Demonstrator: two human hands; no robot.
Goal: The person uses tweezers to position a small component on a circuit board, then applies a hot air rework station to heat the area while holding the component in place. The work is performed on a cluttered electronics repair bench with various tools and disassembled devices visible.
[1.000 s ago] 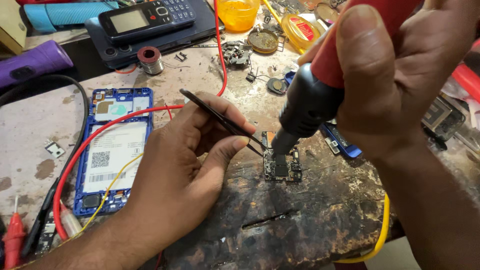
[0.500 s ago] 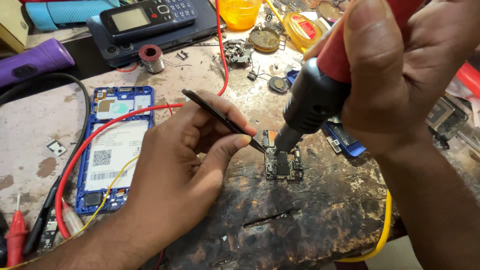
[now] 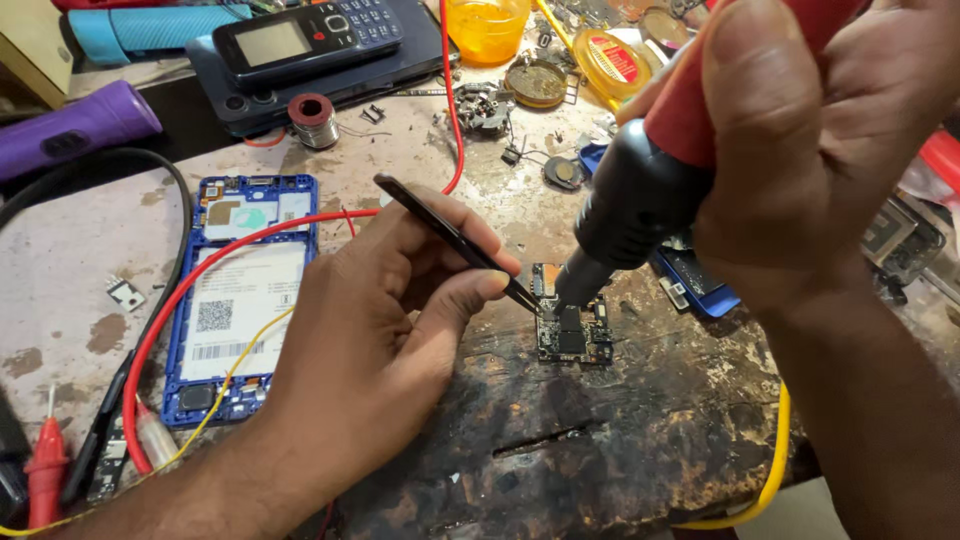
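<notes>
The left hand (image 3: 370,340) pinches black tweezers (image 3: 455,243), their long axis slanting down-right to the board (image 3: 572,330) just beyond its fingertips. The right hand (image 3: 830,160) grips a hot-air tool (image 3: 640,195), nozzle directly over that board, equally close.

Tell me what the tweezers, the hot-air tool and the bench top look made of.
Tweezers: likely metal, matte black coating; thin, rigid, fine tips.
Hot-air tool: apparently plastic, a black matte front and a smooth red body; its nozzle looks like dull metal.
Bench top: probably wood, scorched black, cracked and rough.
</notes>
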